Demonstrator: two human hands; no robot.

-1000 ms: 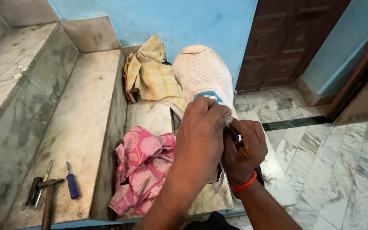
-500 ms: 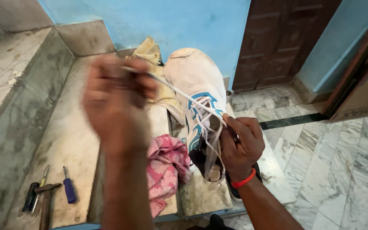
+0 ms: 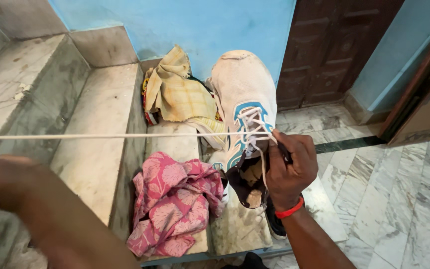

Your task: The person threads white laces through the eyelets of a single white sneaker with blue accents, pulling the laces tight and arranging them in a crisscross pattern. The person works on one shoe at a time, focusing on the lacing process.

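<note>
My right hand (image 3: 288, 167), with a red band at the wrist, grips a worn white sports shoe (image 3: 242, 94) with blue trim by its tongue and collar, toe pointing away from me. A white lace (image 3: 125, 135) runs taut from the shoe's eyelets straight left across the view to the frame's edge. My left forearm (image 3: 51, 214) crosses the lower left, blurred; the left hand itself is out of frame, beyond the left edge where the lace ends.
A pink flowered cloth (image 3: 172, 204) lies on the lowest marble step (image 3: 95, 164). A yellow checked cloth (image 3: 182, 94) is bundled against the blue wall behind the shoe. A brown wooden door (image 3: 339, 50) stands right, above the marble floor (image 3: 399, 199).
My left hand has drawn the lace out leftward, from beside the shoe to beyond the frame's left edge. The lace is now stretched straight. The right hand still holds the shoe.
</note>
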